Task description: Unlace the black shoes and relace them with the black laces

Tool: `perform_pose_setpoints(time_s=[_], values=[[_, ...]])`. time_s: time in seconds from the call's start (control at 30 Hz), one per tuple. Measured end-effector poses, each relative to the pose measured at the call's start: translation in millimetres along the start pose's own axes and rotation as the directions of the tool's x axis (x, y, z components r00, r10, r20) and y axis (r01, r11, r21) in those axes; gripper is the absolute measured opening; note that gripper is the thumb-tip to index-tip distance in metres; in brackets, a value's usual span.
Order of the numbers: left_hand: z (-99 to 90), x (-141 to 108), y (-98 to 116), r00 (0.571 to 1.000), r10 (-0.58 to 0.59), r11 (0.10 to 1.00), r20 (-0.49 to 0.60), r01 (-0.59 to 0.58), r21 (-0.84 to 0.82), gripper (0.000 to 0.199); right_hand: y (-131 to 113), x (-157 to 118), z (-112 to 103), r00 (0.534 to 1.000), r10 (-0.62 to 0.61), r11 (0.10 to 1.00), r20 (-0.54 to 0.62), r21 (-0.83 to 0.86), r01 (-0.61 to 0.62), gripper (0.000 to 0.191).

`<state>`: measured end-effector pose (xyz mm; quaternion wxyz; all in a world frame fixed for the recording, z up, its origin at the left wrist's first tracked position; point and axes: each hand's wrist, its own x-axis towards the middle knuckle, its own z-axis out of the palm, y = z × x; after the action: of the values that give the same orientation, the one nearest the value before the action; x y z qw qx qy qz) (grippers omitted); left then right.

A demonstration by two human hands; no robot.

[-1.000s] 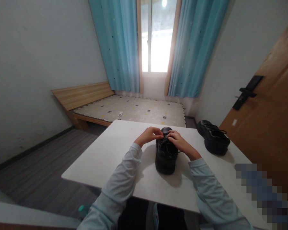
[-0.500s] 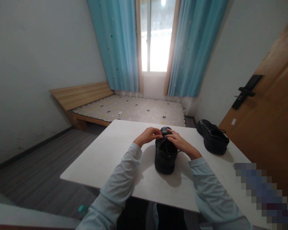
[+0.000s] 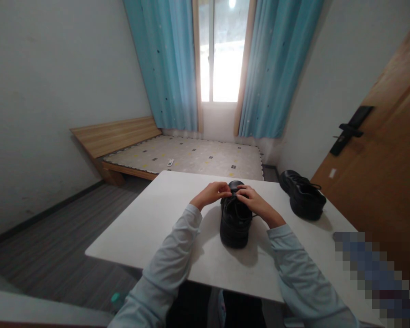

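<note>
A black lace-up shoe (image 3: 234, 230) stands upright on the white table (image 3: 140, 223), toe pointing away from me and heel toward me. My left hand (image 3: 214, 193) is at the left side of its lacing, thumb and fingers pinched together on the shoelace. From the right, my right hand (image 3: 253, 201) reaches over the lacing, its fingers curled and closed on the shoelace near the tongue. A loose lace end hangs out on the right side, beneath my right hand. The exact grip on the lace is small and partly hidden by my fingers.
A second black shoe (image 3: 305, 198) rests at the table's right edge, beside the wooden door (image 3: 379, 150). Beyond the table is a bed (image 3: 191, 155) with a small white object (image 3: 171, 162) on it. A blurred patch (image 3: 376, 273) covers the lower right.
The fingers of my right hand have drawn in slightly and curled more over the lacing. My left hand and both shoes stay practically where they were.
</note>
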<state>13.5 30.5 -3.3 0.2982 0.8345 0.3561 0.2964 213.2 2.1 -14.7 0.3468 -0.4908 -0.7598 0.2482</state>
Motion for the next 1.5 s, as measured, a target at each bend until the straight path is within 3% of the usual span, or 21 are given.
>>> perform_pose_setpoints(time_s=[0.27,0.43,0.57,0.77,0.97,1.2,1.3,1.4,1.5], values=[[1.8,1.7,8.9,0.985,-0.034,0.999,-0.171,0.03,-0.026,0.034,-14.0,-0.2,-1.2,0.986,-0.046,0.999,-0.157,-0.032,0.041,0.015],[4.7,-3.6,15.2,0.999,0.035,0.99,-0.006,-0.035,-0.136,0.072,-22.6,-3.8,-8.5,0.953,-0.046,0.999,-0.299,0.009,0.051,0.018],[7.5,-5.6,13.9,0.996,-0.005,0.983,0.092,0.022,-0.183,0.08,-22.2,-3.9,-16.7,0.915,0.064,0.975,-0.399,0.222,0.029,0.024],[6.7,-7.0,7.9,0.996,-0.019,0.983,0.091,0.035,-0.182,0.075,-19.3,-4.5,-31.1,0.828,0.252,0.76,-0.502,0.632,0.152,0.025],[6.6,-9.2,4.8,0.992,-0.047,0.983,0.114,0.066,-0.172,0.073,-10.0,-5.5,-48.9,0.763,0.379,0.508,-0.523,0.807,0.301,0.017],[4.2,-8.7,4.2,0.989,-0.045,0.991,0.143,0.062,-0.117,0.063,-2.9,-5.2,-52.8,0.67,0.475,0.473,-0.57,0.808,0.352,0.02],[3.9,-8.7,3.3,0.989,-0.048,0.993,0.143,0.062,-0.096,0.062,-0.9,-7.5,-53.8,0.707,0.425,0.504,-0.565,0.796,0.334,0.021],[4.5,-8.5,2.5,0.989,-0.044,0.994,0.139,0.057,-0.09,0.062,1.8,-9.5,-54.9,0.821,0.254,0.637,-0.511,0.728,0.256,0.025],[5.4,-7.8,3.2,0.99,-0.026,0.994,0.135,0.04,-0.098,0.061,2.7,-11.0,-55.0,0.927,0.133,0.819,-0.35,0.566,0.096,0.031]])
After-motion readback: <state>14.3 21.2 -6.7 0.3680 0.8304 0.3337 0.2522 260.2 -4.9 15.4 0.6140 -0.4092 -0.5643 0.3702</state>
